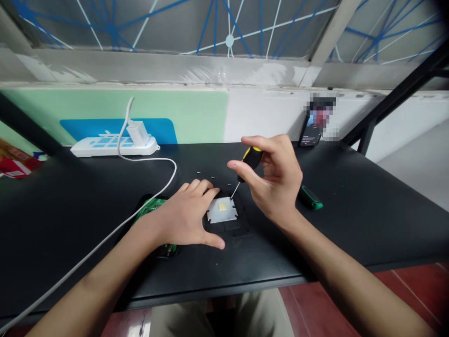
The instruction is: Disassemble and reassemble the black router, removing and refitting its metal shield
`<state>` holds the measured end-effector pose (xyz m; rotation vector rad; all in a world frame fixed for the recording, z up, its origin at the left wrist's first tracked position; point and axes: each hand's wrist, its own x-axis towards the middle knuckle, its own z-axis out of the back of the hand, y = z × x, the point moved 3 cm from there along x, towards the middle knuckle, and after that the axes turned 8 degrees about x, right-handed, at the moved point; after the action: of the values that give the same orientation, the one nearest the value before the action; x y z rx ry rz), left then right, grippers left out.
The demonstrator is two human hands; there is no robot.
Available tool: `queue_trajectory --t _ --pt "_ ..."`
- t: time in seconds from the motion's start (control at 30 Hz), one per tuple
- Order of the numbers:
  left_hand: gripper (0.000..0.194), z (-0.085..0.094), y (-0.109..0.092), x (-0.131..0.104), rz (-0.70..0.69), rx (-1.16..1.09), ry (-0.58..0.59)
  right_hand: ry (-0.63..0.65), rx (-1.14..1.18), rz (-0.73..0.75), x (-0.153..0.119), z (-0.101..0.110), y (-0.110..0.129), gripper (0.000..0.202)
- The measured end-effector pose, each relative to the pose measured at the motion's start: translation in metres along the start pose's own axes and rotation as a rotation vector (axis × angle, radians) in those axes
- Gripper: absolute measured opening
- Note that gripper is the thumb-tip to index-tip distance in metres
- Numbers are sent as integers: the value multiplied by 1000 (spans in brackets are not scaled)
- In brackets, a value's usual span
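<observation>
My right hand (275, 180) holds a screwdriver (251, 158) with a black and yellow handle, its thumb and index finger loosely apart around it. The thin shaft slants down to the upper right corner of a silver metal plate (217, 215). A small yellowish square pad (222, 206) sits in the middle of that plate, which lies in a black casing (242, 227). Spread over the left side of the casing is my left hand (187, 213), fingers at the far edge and thumb near the front. Partly under my left forearm lies a green circuit board (150, 207) in a black shell.
Several tiny screws (213, 177) lie behind the casing. A green and black tool (311, 197) is to the right. White power strip (115, 146) with a plugged charger stands at the back; its cable (154, 192) crosses the left side. A phone (312, 124) leans on the wall.
</observation>
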<state>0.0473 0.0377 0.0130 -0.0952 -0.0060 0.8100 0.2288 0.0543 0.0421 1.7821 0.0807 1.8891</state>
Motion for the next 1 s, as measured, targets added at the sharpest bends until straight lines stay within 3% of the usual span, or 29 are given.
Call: queue_trajectory --t 0.13,0.33,0.57,0.67,0.8,1.0 --pt "107 -1 0 0 -4 11 -15 21 28 -11 -1 0 4 23" --pt "109 0 0 0 0 12 2 102 155 -81 -6 -4 1 39" --pt "107 2 -1 0 6 -6 4 25 -54 -4 -2 -1 0 28" --pt "107 1 0 0 5 -20 -5 40 3 -20 -3 -1 2 23" --pt "105 2 0 0 -4 -33 -8 89 165 -114 -7 -2 1 35" --pt "106 2 -1 -1 2 -28 -2 45 57 -83 -4 -2 0 28"
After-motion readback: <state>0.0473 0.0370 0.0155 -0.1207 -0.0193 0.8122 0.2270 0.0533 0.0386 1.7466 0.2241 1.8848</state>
